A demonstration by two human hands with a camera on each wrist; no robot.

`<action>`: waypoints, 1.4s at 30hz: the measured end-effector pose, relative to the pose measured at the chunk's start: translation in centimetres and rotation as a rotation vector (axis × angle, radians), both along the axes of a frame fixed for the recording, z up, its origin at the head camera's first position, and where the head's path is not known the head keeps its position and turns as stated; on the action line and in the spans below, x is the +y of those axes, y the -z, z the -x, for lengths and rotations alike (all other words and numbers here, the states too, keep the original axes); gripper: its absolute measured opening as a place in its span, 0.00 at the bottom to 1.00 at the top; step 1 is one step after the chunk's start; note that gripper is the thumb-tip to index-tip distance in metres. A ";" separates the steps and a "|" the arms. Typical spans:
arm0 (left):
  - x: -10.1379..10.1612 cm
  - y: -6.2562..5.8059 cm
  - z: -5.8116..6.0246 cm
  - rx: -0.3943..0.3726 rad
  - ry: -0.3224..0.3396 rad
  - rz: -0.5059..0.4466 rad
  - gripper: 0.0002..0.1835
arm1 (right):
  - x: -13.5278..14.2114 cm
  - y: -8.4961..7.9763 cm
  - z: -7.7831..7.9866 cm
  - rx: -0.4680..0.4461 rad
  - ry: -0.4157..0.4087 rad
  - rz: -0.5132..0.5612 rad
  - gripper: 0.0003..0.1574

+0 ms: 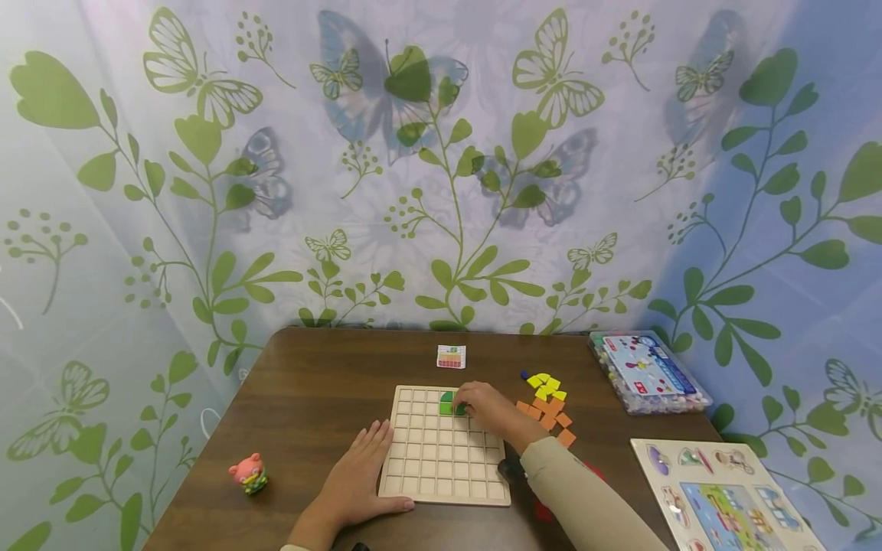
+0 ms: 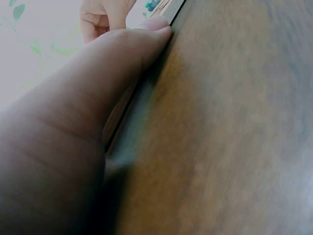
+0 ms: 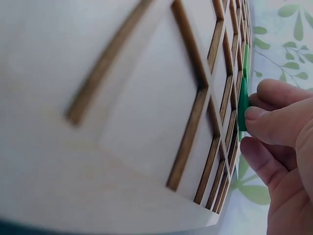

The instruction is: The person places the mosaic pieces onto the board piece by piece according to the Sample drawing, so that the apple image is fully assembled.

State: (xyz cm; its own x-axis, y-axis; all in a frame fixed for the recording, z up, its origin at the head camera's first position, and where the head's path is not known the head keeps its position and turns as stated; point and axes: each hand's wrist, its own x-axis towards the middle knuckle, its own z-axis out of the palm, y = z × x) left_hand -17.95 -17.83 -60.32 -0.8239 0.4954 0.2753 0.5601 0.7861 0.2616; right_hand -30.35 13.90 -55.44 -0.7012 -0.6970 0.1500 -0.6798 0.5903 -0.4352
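A pale wooden grid board [image 1: 427,461] lies on the brown table. My left hand [image 1: 358,476] rests flat along its left side, fingers straight and thumb by the front-left corner; the left wrist view shows that thumb [image 2: 142,41] against the board's edge. Over the upper right of the grid, my right hand [image 1: 488,411] pinches a green tile [image 3: 243,104] between thumb and fingers, as the right wrist view shows. Other green tiles [image 1: 446,403] sit in cells just left of the fingertips. Whether the pinched tile touches its cell, I cannot tell.
Behind the board lies a small printed card [image 1: 451,357]. Yellow tiles [image 1: 553,387], orange tiles [image 1: 567,437] and red tiles [image 1: 543,511] are to the right, partly under the right arm. Farther right are a plastic box [image 1: 648,371] and a picture puzzle [image 1: 723,501]. A pink figurine [image 1: 249,473] stands left.
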 end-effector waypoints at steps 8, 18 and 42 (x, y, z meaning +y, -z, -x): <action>0.0 0.0 0.0 -0.018 -0.005 -0.004 0.68 | -0.5 0.3 0.1 0.018 0.016 -0.022 0.19; 0.0 0.0 0.1 -0.007 -0.007 -0.003 0.68 | -0.8 0.2 -0.2 0.020 0.027 0.012 0.20; 0.1 0.4 0.1 0.029 0.005 -0.020 0.68 | 2.7 -0.3 1.9 -0.014 0.236 0.083 0.15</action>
